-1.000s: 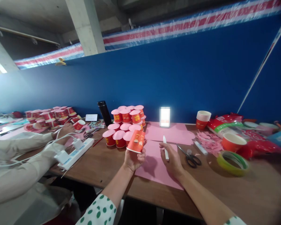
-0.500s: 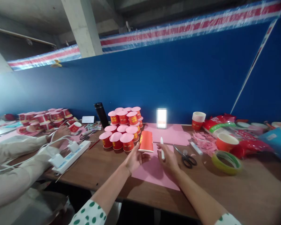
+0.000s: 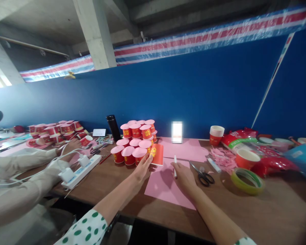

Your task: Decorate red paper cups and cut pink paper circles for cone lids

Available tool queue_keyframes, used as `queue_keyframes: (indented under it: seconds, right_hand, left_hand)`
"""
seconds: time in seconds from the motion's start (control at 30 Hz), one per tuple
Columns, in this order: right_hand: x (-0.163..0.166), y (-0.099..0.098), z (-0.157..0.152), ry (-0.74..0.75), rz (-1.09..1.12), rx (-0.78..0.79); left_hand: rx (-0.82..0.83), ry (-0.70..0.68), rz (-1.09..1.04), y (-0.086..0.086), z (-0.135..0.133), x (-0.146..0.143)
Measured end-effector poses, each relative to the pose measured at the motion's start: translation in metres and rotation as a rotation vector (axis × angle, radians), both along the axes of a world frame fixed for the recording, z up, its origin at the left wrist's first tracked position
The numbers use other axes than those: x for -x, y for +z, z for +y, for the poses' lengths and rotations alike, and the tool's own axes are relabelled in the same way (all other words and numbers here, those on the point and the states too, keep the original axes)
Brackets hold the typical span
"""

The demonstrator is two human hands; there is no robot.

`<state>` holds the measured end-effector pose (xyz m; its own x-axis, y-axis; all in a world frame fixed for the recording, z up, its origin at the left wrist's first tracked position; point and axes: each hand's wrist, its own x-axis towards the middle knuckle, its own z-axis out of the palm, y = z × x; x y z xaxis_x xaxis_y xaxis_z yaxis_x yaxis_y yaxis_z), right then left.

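Observation:
In my left hand [image 3: 142,167] is a red paper cup [image 3: 157,154] with gold lettering, its pale edge facing down. My fingers press on its left side, over the pink paper sheet [image 3: 165,189]. A white pen [image 3: 175,163] stands nearly upright in the curled fingers of my right hand [image 3: 183,174], also above the sheet. Left of the held cup is a stack of red cups [image 3: 129,158] topped with pink paper discs. Black-handled scissors [image 3: 205,178] lie right of my right hand.
A clear yellowish tape roll [image 3: 247,182], an orange-red cup [image 3: 247,159], pink paper scraps [image 3: 223,160] and nested cups [image 3: 216,135] are on the right. A black flask [image 3: 113,127] stands behind the stack. To the left, a co-worker's arms [image 3: 35,173] reach past a power strip [image 3: 81,172].
My left hand has shifted left with the cup, which has turned so more gold lettering shows, close to the stack. My right hand keeps the pen and has barely moved.

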<state>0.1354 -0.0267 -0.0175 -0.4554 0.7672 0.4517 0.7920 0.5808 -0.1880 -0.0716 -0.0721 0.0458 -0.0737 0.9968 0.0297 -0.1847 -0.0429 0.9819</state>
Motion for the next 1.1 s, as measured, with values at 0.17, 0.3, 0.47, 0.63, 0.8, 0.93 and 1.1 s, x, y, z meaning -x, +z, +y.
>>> queue_keyframes:
  seconds: [0.17, 0.3, 0.47, 0.63, 0.8, 0.93, 1.1]
  right_hand:
    - [-0.009, 0.003, 0.004, -0.003, -0.003, 0.046]
    - [-0.014, 0.005, 0.006, 0.003, -0.004, 0.085]
    - [-0.015, 0.006, 0.005, -0.01, 0.006, 0.12]
    - [-0.014, 0.005, 0.004, 0.0, 0.066, 0.149]
    - [-0.013, 0.005, 0.004, -0.022, 0.103, 0.145]
    - [-0.012, 0.008, 0.002, -0.039, 0.131, 0.142]
    - [-0.012, 0.01, 0.0, -0.047, 0.135, 0.14]
  left_hand:
    - [-0.039, 0.065, 0.108, -0.004, 0.016, -0.015]
    - [-0.071, 0.099, 0.122, -0.015, 0.036, -0.033]
    - [-0.075, 0.165, 0.109, -0.03, 0.048, -0.054]
    - [-0.031, 0.187, 0.052, -0.042, 0.045, -0.06]
    - [-0.04, 0.184, 0.013, -0.048, 0.04, -0.06]
    - [-0.052, 0.221, -0.025, -0.051, 0.035, -0.061]
    - [-0.081, 0.225, -0.012, -0.054, 0.033, -0.06]
